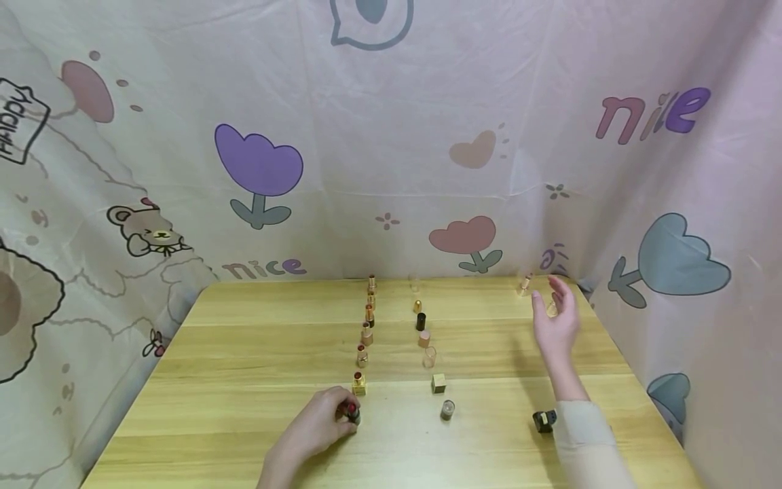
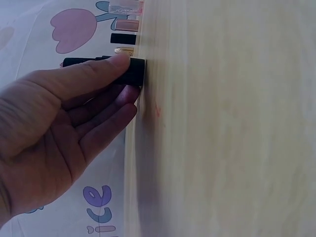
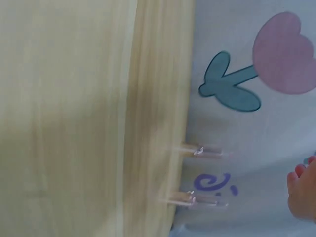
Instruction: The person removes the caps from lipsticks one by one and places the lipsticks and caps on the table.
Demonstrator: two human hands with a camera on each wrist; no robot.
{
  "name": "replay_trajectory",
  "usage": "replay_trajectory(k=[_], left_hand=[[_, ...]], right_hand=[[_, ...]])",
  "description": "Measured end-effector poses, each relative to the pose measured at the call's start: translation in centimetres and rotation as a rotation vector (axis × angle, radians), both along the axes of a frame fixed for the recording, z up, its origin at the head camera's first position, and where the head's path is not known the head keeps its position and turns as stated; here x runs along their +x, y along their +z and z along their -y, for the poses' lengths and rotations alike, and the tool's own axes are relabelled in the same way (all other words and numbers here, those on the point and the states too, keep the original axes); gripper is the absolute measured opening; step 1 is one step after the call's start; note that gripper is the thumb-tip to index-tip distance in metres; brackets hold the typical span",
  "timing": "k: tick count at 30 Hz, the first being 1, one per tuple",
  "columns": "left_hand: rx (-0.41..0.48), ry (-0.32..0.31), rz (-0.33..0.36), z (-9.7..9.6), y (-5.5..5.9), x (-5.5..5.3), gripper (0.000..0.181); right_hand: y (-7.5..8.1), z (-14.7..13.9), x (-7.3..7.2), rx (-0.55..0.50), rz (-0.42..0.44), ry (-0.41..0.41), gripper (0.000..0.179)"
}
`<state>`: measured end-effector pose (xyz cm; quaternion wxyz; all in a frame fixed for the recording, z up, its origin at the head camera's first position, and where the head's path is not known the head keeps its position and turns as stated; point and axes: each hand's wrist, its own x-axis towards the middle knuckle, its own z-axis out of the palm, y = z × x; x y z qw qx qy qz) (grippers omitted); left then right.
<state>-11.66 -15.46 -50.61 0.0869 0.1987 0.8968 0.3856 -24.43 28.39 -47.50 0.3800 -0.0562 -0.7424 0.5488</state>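
Observation:
My left hand (image 1: 320, 420) pinches a black lipstick (image 2: 133, 73) between thumb and fingers. It stands upright on the table, its red tip showing, at the near end of a row of uncapped lipsticks. Just beyond it is a gold lipstick (image 1: 359, 385). Over the table's far right, my right hand (image 1: 559, 326) is raised with loosely bent fingers and nothing in them. Near it are two slim lipsticks with clear covers, one pinkish lipstick (image 1: 525, 284) at the back edge and another lipstick (image 3: 195, 199), blurred in the right wrist view.
A second row, of caps, runs right of the lipsticks: a black cap (image 1: 421, 321), a pink cap (image 1: 424, 338), a square gold cap (image 1: 438, 384) and a greyish cap (image 1: 447, 409) among them. A small black object (image 1: 543, 421) lies beside the right sleeve. A printed curtain (image 1: 379, 156) surrounds the wooden table (image 1: 244, 373).

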Motion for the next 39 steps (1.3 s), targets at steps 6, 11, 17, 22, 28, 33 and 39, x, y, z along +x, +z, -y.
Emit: replay_trajectory(k=[6,11,17,22,28,33,39], left_hand=[[0.032,0.007,0.022,0.1,0.1,0.3,0.03],[0.047,0.027,0.022,0.4,0.6,0.7,0.03],[0.069,0.079,0.035,0.7,1.4,1.1,0.034],[0.116,0.127,0.047,0.6,2.2,1.4,0.044],[0.202,0.211,0.039,0.0,3.2,1.1,0.045],[0.245,0.263,-0.045,-1.0,4.1,0.4,0.055],[0.258,0.248,-0.129,-2.4,5.3,-1.5,0.075]], right_hand=[[-0.7,-1.9,-1.4,-0.017,0.038,-0.06,0.047],[-1.0,-3.2,-2.3,-0.003,0.092,-0.089,0.052],[-1.1,-4.5,-2.9,-0.007,0.244,-0.067,0.06],[-1.4,-5.6,-3.6,-0.02,0.352,-0.036,0.066],[-2.2,-6.7,-4.6,-0.033,0.454,0.0,0.069],[-2.6,-7.2,-5.1,-0.03,0.526,0.015,0.065],[-2.9,-7.3,-5.4,0.005,0.537,0.006,0.051]])
